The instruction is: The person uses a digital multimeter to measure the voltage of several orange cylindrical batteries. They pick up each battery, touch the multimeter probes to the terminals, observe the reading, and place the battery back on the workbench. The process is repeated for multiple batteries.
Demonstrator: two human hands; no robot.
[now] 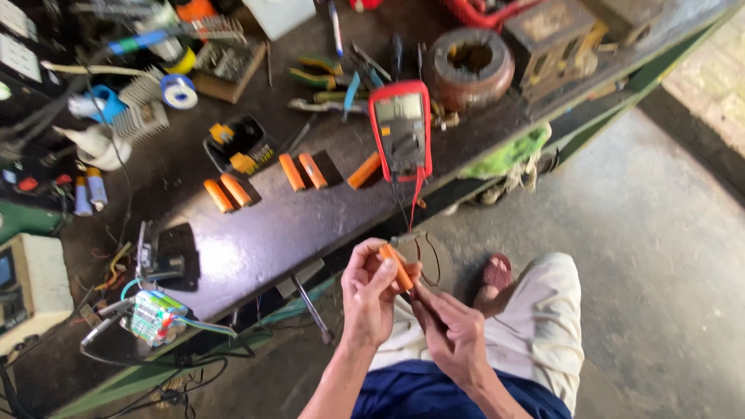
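My left hand (367, 291) grips an orange cylindrical battery cell (396, 266) in front of my lap, just off the bench edge. My right hand (452, 332) pinches a thin probe against the lower end of that cell; the probe itself is mostly hidden by my fingers. Red and black leads (417, 203) run from the cell up to a red-cased multimeter (401, 130) lying on the dark workbench (264, 233). Five more orange cells lie on the bench: a pair (227, 192), another pair (303, 171) and a single one (363, 171).
The bench holds pliers (318, 76), a brown toroidal coil (469, 66), tape rolls (179, 91), a green circuit board with wires (153, 316), a beige box (31, 283) and a yellow-black tool (237, 143). Concrete floor lies right; my sandalled foot (495, 273) rests below.
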